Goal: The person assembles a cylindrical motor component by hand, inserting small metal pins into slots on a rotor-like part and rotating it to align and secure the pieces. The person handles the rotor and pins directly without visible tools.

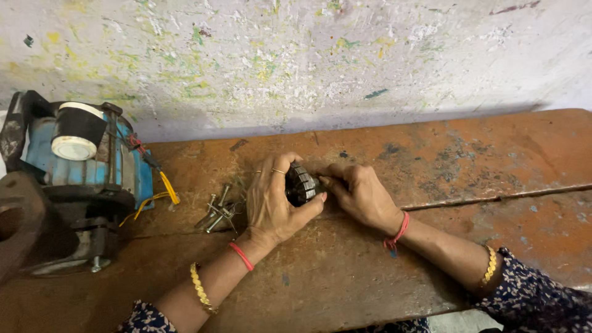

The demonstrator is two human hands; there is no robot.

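A small dark round ribbed metal part [300, 183], like a motor rotor, rests at the middle of a worn orange-brown wooden bench [468, 160]. My left hand [274, 200] wraps around its left side and grips it. On the part's right side, the fingertips of my right hand [361, 194] pinch or press against it. Much of the part is hidden by both hands. Red thread bands and gold bangles are on both wrists.
Several long bolts [217, 213] lie just left of my left hand. A blue electric motor [86, 166] with a black and white capacitor and yellow wires stands at the bench's left end. A paint-spattered wall [296, 55] rises behind the bench.
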